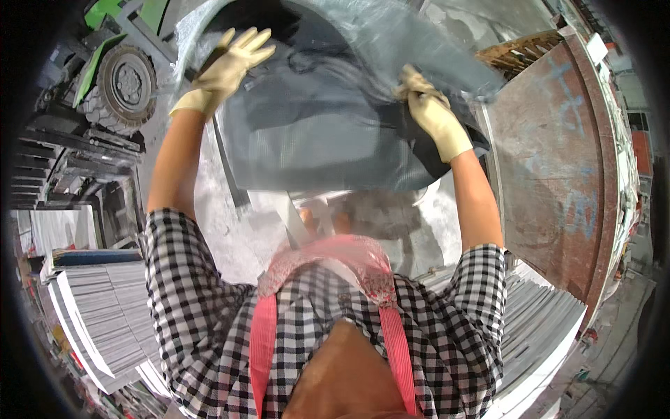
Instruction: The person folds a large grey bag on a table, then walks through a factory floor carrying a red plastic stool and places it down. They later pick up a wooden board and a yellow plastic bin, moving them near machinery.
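Both my hands wear pale cream gloves. My left hand [234,66] is open, fingers spread, over the left side of a large dark grey sheet-like bundle [314,150] with a fine woven or ribbed look. At the bundle's right side my right hand [431,112] has its fingers curled round the edge of a translucent plastic sheet [419,42]. This plastic lies in folds across the far part of the bundle and is partly blurred. Dark folds show beneath it. What lies inside or under the bundle is hidden.
A reddish-brown board [548,167] with blue marks stands close on my right. Stacks of grey sheets [112,314] lie at lower left, with another stack [537,321] at lower right. A green vehicle's wheel [127,82] is at upper left, above dark slatted pieces [84,157].
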### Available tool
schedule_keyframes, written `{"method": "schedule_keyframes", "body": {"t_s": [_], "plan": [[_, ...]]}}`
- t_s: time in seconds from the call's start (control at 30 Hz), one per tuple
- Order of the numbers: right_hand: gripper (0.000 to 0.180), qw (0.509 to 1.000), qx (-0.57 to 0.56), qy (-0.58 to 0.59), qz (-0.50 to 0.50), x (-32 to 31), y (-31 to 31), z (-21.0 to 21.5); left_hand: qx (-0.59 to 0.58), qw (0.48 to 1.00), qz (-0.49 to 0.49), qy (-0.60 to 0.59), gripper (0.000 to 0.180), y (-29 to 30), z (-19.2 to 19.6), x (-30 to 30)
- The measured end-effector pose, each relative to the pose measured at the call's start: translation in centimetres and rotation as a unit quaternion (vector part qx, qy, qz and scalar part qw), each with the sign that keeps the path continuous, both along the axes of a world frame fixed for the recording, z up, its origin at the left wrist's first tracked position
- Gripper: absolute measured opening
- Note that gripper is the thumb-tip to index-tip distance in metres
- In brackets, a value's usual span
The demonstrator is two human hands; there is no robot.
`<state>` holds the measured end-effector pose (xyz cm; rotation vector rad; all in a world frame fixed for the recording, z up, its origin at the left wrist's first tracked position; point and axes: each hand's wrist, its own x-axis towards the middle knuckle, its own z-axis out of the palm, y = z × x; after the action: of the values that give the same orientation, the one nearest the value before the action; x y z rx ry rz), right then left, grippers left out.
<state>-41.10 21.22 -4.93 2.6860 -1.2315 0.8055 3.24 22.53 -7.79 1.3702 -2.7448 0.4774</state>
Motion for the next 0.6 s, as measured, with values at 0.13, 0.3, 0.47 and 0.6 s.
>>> {"method": "schedule_keyframes", "body": {"t_s": [0.13,0.3,0.47,0.6], "plan": [[0.032,0.993,0.012,0.117,0.008,-1.1,-1.1,-0.9,0.075,0.972,0.22,0.043,0.044,-0.7,-1.8,3.3],[0.034,0.985,-0.011,0.173,-0.004,-3.5,-3.4,-0.7,-0.139,0.983,0.106,0.061,0.036,-2.3,-0.8,4.4],[0.052,0.99,-0.139,-0.021,0.01,-1.4,-2.1,1.6,-0.001,0.983,0.18,0.046,0.024,-0.7,3.1,2.0],[0.061,0.999,-0.046,-0.007,0.003,-0.8,-2.4,3.0,0.147,0.939,0.301,0.072,0.036,0.2,5.8,-1.0]]}}
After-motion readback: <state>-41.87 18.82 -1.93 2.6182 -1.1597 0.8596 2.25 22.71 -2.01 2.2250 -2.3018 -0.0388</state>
